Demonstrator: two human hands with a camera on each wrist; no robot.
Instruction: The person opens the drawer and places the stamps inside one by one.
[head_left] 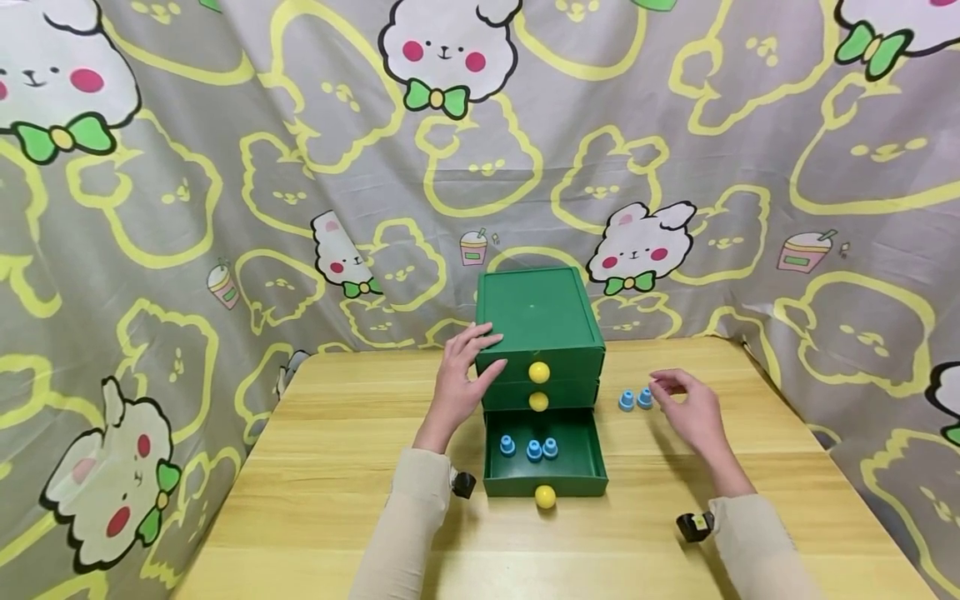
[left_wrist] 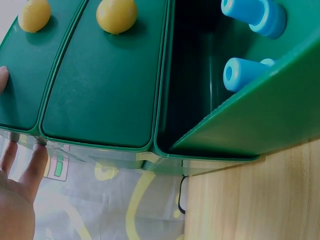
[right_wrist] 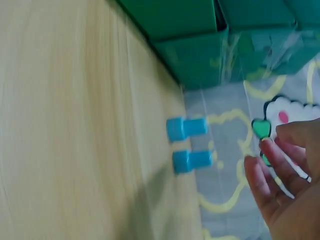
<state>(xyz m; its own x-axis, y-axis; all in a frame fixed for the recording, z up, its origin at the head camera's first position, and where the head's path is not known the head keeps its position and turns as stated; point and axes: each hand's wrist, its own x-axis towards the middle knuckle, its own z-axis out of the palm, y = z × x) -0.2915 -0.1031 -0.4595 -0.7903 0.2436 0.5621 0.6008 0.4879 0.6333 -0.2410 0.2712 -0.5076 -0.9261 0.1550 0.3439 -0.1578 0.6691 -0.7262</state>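
A green cabinet with three drawers and yellow ball knobs stands on the table. Its bottom drawer is pulled out and contains three small blue stepped plastic pieces, two of which show in the left wrist view. My left hand rests against the cabinet's upper left corner, thumb at the front, fingers extended along the side and top. Two more blue pieces stand upright on the table to the cabinet's right. Close beside them hovers my right hand, fingers loosely bent and apart, holding nothing; the right wrist view shows a gap between fingertips and pieces.
The wooden table runs out on both sides of the cabinet. A grey curtain with cartoon prints hangs behind and around it. The open drawer's front, with its yellow knob, juts toward me between my forearms.
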